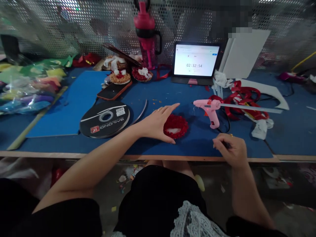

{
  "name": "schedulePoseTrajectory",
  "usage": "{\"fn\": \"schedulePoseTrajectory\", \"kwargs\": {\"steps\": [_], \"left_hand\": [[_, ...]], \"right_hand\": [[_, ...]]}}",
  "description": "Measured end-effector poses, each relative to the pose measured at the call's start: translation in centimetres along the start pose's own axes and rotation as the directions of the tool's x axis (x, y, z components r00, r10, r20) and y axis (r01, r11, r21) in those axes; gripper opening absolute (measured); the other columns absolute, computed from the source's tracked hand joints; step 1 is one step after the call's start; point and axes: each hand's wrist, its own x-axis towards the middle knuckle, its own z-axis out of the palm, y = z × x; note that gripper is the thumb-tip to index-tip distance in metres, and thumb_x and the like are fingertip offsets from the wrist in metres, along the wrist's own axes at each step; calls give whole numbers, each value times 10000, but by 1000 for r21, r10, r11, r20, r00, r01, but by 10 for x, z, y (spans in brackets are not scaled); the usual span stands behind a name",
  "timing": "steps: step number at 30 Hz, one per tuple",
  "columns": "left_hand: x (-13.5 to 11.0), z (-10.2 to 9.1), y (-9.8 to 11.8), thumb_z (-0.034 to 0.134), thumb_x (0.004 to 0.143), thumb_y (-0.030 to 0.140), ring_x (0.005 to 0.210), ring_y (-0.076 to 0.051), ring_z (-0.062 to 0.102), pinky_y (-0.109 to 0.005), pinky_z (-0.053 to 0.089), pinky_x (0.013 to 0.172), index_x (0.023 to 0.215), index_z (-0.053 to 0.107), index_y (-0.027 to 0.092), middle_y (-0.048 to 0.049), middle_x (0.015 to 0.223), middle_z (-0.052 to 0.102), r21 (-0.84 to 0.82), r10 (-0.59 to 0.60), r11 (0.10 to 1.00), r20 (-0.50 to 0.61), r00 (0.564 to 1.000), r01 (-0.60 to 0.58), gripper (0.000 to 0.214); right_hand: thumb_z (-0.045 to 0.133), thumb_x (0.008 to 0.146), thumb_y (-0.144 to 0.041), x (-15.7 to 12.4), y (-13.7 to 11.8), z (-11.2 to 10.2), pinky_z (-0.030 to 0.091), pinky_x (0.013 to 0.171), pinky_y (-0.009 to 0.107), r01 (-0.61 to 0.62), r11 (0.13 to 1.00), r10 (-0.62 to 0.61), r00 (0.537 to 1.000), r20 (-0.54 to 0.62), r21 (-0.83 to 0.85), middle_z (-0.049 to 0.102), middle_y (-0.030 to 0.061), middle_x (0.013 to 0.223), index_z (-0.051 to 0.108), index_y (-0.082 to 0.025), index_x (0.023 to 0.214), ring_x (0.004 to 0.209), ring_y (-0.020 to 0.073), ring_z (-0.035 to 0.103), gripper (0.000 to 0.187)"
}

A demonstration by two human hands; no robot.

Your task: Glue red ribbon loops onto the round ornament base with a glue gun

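Here, a fuzzy red ring point(183, 126) looks pale inside; left hand point(156, 121) spread wide, empty; right hand point(233, 148) curled, can't tell around what.

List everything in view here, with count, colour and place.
Fluffy ring: 1, red, front centre
Glue gun: 1, pink, right of the ring
Spool: 1, black, left of centre
Phone: 1, dark with orange edge, behind the spool
Decorated rounds: at least 2, tan and red, back left
Bottle: 1, pink, back
Tablet: 1, dark, white screen, back centre
Ribbon: count unclear, red, tangled right
Board: 1, blue, left
Wrapped items: several, multicoloured, far left
Table: 1, blue, underneath
Mesh: count unclear, grey, back
Left hand: 1, bare, spread beside the ring
Right hand: 1, bare, curled, front right
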Motion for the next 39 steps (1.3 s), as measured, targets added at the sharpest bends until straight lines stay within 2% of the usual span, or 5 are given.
{"fn": "schedulePoseTrajectory", "kwargs": {"steps": [13,27,31,34,39], "left_hand": [[2,3,5,762,638,424,1283,-340,428,-517,349,1110,1535,69,206,-165,1444,411,-4,18,1000,11,1000,-18,1154],[29,-19,-53,745,666,402,1357,-342,384,-514,302,1146,1527,126,159,-197,1457,405,47,-124,991,-46,991,126,1088],[4,-27,-33,737,725,455,1455,-360,229,-525,263,1175,1518,196,178,-195,1565,241,201,-116,970,-122,986,139,999],[-34,-30,-5,603,869,354,1358,-305,426,-487,382,1118,1409,431,238,-107,1491,425,331,-66,936,-180,981,124,578],[-100,-8,16,559,889,222,606,-173,623,-314,530,646,729,614,229,-10,665,660,386,-16,883,-541,841,266,170]], "right_hand": [[569,913,-283,-2,3,8,374,506,264,-4,993,5,1000,9,-120,579,-32,577,572,-210,674,485,108,489,250],[570,912,-291,-3,7,10,404,519,277,-3,991,4,1000,9,-134,606,-21,611,572,-219,716,500,126,522,209],[558,918,-283,0,5,9,420,531,274,-3,992,10,999,52,-123,611,-19,605,568,-214,699,512,127,538,229],[547,924,-273,0,3,3,432,534,267,-6,997,12,996,84,-73,618,-13,607,573,-209,695,524,128,555,239],[555,925,-301,-20,17,-19,429,538,270,-128,986,124,992,-36,-111,627,-7,617,583,-208,692,536,134,562,252]]}}
